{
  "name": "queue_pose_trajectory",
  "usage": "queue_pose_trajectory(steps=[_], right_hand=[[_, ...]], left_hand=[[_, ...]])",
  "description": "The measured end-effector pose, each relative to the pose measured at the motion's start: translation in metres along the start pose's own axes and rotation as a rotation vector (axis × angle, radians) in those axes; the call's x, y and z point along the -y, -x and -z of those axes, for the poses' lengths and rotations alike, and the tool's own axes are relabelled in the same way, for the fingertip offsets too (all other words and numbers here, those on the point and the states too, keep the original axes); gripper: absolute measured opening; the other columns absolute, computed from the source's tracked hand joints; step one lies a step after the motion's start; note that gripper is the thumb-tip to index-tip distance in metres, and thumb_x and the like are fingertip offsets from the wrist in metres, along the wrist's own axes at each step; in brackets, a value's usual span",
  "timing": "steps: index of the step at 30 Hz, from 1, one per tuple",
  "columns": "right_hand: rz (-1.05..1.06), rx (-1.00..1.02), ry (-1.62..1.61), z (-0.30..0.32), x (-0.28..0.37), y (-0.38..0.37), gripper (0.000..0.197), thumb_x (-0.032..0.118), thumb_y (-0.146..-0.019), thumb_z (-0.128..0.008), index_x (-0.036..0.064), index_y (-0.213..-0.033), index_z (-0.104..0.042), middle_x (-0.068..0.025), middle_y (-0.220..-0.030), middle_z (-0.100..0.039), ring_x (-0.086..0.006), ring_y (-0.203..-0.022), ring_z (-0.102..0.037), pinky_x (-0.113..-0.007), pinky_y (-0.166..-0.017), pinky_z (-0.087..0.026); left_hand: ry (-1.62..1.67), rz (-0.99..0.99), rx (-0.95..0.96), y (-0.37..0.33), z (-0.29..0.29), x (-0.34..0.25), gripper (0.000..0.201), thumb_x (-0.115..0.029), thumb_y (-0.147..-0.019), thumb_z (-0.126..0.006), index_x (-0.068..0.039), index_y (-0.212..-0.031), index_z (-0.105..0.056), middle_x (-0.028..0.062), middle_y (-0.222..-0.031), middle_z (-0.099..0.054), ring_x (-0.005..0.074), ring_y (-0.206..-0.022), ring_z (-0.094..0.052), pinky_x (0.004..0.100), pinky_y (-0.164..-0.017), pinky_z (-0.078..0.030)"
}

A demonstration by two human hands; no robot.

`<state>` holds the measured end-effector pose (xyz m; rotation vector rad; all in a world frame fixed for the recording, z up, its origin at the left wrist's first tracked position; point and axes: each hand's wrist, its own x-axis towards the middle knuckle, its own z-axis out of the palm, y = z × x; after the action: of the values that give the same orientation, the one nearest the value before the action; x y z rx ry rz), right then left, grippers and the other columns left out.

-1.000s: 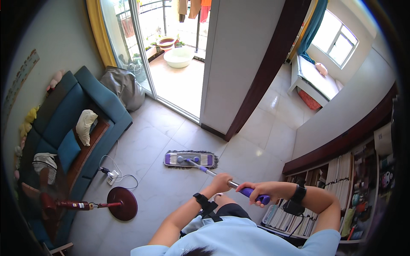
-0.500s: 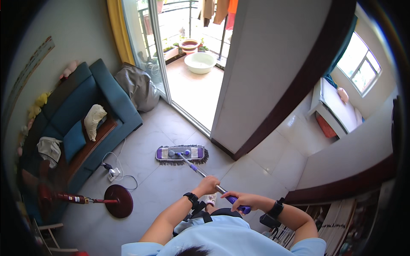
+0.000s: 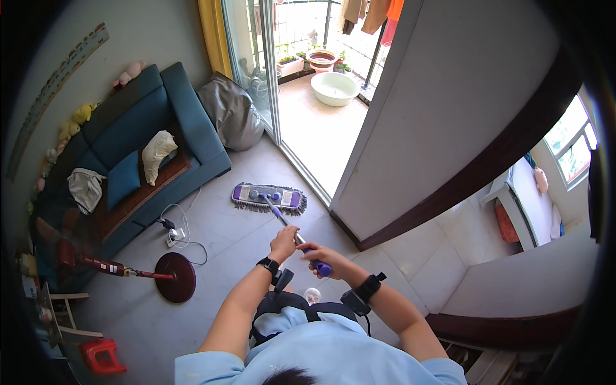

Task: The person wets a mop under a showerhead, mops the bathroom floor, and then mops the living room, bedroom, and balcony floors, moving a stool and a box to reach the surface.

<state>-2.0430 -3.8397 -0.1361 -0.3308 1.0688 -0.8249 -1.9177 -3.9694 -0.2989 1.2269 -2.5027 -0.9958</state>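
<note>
A flat mop with a purple and grey head (image 3: 269, 197) and a grey fringe lies on the pale tiled floor, near the glass door's track. Its handle slants back toward me. My left hand (image 3: 284, 242) is wrapped round the metal shaft. Higher up the handle, my right hand (image 3: 326, 262) grips close to the purple end grip (image 3: 321, 267), whose tip sticks out beside the palm. Both arms reach forward, with dark straps at the wrists.
A blue sofa (image 3: 202, 125) with cushions and a grey beanbag (image 3: 232, 115) stand left. Nearer are a dark red standing fan (image 3: 175, 277), a power strip (image 3: 174, 237) with loose cords, and a red stool (image 3: 102, 356). A wall end (image 3: 410, 122) juts out right of the balcony doorway.
My view has shifted, so the room sits further right in it. The mop head has moved forward over the floor toward the sliding door, and both hands have gone forward with the handle.
</note>
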Motion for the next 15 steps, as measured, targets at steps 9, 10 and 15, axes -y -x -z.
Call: queue_pose_trajectory(steps=[9,10,15], right_hand=[[0.384,0.443,-0.205,0.046,0.082,-0.028,0.056,0.032,-0.087,-0.048,0.0104,-0.137,-0.032,-0.0193,-0.094,-0.057,-0.0270,-0.085,-0.062,-0.034,-0.069,-0.053],[0.390,0.435,-0.206,0.051,0.098,-0.035,0.056,0.032,-0.087,-0.048,0.0104,-0.137,-0.032,-0.0193,-0.094,-0.057,-0.0270,-0.085,-0.062,-0.034,-0.069,-0.053],[0.577,-0.107,0.487,0.021,0.183,-0.067,0.045,0.021,-0.078,-0.071,0.0129,-0.118,-0.052,-0.0045,-0.086,-0.057,-0.0112,-0.077,-0.057,-0.023,-0.067,-0.046]], left_hand=[[-0.069,-0.115,-0.190,-0.093,0.043,-0.019,0.032,-0.029,-0.071,-0.070,-0.015,-0.098,-0.058,0.0053,-0.098,-0.059,0.0267,-0.094,-0.057,0.0386,-0.074,-0.048],[-0.039,-0.099,-0.192,-0.106,0.049,-0.021,0.030,-0.028,-0.071,-0.071,-0.015,-0.095,-0.058,0.0053,-0.096,-0.059,0.0267,-0.093,-0.057,0.0385,-0.073,-0.048],[0.026,-0.141,-0.211,-0.180,0.077,0.017,0.026,-0.021,-0.071,-0.070,-0.014,-0.092,-0.057,0.0047,-0.094,-0.058,0.0272,-0.091,-0.056,0.0391,-0.073,-0.048]])
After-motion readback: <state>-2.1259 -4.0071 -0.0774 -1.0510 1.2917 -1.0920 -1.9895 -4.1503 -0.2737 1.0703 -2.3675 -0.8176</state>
